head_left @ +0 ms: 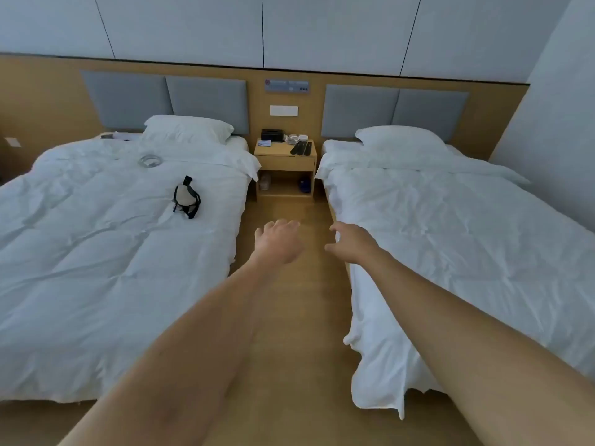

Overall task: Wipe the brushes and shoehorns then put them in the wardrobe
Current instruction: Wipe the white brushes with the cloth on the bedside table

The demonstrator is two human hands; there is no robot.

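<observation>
Brushes and shoehorns look to be the dark, long shapes (301, 148) lying on the nightstand (285, 162) at the upper centre of the frame, between the two beds; from here I count three or so, but they are too small to sort brush from shoehorn. No wardrobe is in view.

The left hand (279, 240) and right hand (351, 242) both reach forward over the floor at mid-frame. Both hold nothing, the fingers loose and slightly spread, and they are well apart from the nightstand.

The nightstand top is crowded. A black box (272, 135), a folded cloth (264, 143) and some small white items (297, 137) sit just beside the dark pieces. I'd say a hasty grab could knock those off or send a shoehorn sliding down beside a bed. The cloth may be the wiper, though I can't be sure, and taking the pieces without it would mean a second trip.

Counted: two beds, two pillows, one nightstand. On the left bed (96, 252) there is one black-strapped pouch (186, 198) and one coiled cable (150, 161).
</observation>
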